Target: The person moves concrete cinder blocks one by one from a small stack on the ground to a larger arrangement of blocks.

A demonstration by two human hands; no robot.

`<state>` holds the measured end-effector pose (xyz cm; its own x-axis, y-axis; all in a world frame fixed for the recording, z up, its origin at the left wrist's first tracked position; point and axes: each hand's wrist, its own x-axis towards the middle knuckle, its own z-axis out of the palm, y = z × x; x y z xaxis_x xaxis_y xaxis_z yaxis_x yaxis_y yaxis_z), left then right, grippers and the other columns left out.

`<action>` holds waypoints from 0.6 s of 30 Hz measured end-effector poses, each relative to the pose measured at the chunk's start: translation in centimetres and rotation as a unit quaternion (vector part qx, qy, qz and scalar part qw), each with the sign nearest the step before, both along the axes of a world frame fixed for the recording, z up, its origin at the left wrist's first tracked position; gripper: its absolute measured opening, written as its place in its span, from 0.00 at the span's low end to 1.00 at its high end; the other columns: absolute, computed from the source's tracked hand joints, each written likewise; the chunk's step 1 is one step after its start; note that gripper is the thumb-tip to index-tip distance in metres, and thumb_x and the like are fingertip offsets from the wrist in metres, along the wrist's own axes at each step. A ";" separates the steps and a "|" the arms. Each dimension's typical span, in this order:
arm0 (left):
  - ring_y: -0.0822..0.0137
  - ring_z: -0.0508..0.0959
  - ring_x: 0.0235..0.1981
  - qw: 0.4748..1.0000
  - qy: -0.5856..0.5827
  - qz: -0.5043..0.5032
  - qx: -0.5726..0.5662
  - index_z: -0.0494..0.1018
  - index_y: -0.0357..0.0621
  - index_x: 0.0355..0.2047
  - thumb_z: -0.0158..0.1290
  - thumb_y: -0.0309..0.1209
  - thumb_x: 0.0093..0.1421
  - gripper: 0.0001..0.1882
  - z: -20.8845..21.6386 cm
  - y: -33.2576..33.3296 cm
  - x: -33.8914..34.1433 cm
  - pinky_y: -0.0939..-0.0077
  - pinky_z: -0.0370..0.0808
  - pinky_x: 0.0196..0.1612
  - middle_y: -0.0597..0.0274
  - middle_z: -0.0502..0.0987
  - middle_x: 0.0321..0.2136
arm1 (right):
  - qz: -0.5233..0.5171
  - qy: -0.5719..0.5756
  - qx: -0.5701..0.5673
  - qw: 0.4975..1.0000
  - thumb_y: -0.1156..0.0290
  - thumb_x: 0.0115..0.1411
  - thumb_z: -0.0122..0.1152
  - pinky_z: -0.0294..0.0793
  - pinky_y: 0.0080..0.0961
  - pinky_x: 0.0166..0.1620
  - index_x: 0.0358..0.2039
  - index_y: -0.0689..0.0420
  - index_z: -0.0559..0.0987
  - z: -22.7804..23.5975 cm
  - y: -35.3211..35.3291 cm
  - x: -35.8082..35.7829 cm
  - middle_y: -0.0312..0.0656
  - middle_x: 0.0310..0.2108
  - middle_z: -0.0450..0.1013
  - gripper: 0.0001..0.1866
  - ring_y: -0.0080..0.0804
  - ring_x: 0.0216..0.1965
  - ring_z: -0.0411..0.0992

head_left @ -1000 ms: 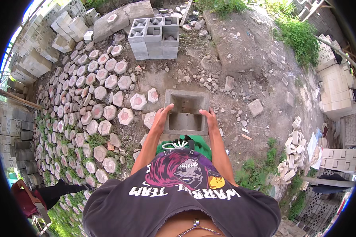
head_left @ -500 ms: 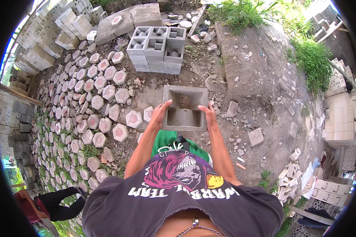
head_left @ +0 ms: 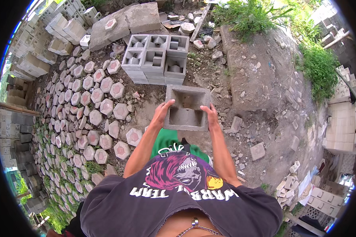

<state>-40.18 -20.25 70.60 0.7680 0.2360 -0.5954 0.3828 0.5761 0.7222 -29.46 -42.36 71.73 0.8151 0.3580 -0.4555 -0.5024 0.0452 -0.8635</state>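
Observation:
A grey hollow concrete block (head_left: 188,123) is held up in front of my body, its open cavities facing up. My left hand (head_left: 162,112) grips its left side with the thumb over the rim. On the opposite side my right hand (head_left: 211,116) clasps it the same way, thumb on the top edge. Just beyond it stands a stack of similar grey blocks (head_left: 154,77) on the ground, set close together with their hollows upward. The fingers under and behind the held block are partly hidden.
Many hexagonal pavers (head_left: 106,107) cover the ground on the left. A broad concrete slab (head_left: 245,75) and loose rubble lie to the right. Behind the stack rests a broken slab (head_left: 118,25) beside a wooden plank (head_left: 200,23). Block piles (head_left: 31,65) line the far left.
The block stack now appears nearer to me and to the held block. My hands keep the same grip on it. The person at the lower left has mostly gone out of view.

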 end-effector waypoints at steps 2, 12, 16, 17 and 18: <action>0.64 0.78 0.40 1.000 0.020 0.000 0.018 0.70 0.35 0.49 0.58 0.48 0.53 0.32 -1.1 2.4 2.1 0.68 0.78 0.43 0.53 0.75 0.43 | -0.002 0.019 -0.002 1.000 0.64 0.45 0.67 0.67 0.27 0.53 0.60 0.62 0.64 0.1 2.2 2.0 0.45 0.49 0.71 0.41 0.33 0.49 0.70; 0.61 0.69 0.54 0.993 0.094 -0.037 0.063 0.68 0.36 0.55 0.58 0.54 0.50 0.40 4.2 7.9 11.7 0.67 0.63 0.59 0.51 0.70 0.52 | -0.037 0.039 0.003 0.999 0.67 0.43 0.67 0.70 0.28 0.50 0.60 0.62 0.64 -1.6 8.2 10.5 0.46 0.47 0.72 0.41 0.35 0.45 0.72; 0.62 0.69 0.54 0.995 0.088 -0.036 0.032 0.68 0.36 0.55 0.58 0.54 0.50 0.40 2.9 9.8 14.9 0.68 0.62 0.59 0.52 0.70 0.52 | -0.029 0.072 0.005 0.997 0.68 0.44 0.66 0.71 0.29 0.51 0.60 0.62 0.63 -1.8 9.9 14.0 0.47 0.47 0.72 0.42 0.35 0.46 0.72; 0.62 0.70 0.53 0.994 0.093 -0.031 0.043 0.68 0.36 0.54 0.58 0.54 0.50 0.39 2.2 10.2 15.8 0.68 0.63 0.58 0.52 0.70 0.51 | -0.029 0.072 0.004 0.997 0.68 0.44 0.66 0.71 0.29 0.51 0.60 0.62 0.63 -2.1 10.3 14.8 0.47 0.47 0.72 0.42 0.35 0.46 0.72; 0.62 0.70 0.52 0.993 0.097 -0.026 0.054 0.69 0.36 0.53 0.58 0.54 0.50 0.39 1.6 10.6 16.8 0.68 0.64 0.57 0.52 0.71 0.51 | -0.032 0.071 0.000 0.997 0.68 0.44 0.66 0.71 0.30 0.51 0.61 0.61 0.62 -2.3 10.7 15.7 0.47 0.47 0.71 0.42 0.35 0.46 0.72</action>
<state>-23.41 -9.65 72.17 0.6538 0.2687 -0.7073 0.5485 0.4756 0.6877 -13.75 -31.68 69.41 0.7632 0.3063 -0.5690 -0.6163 0.0807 -0.7833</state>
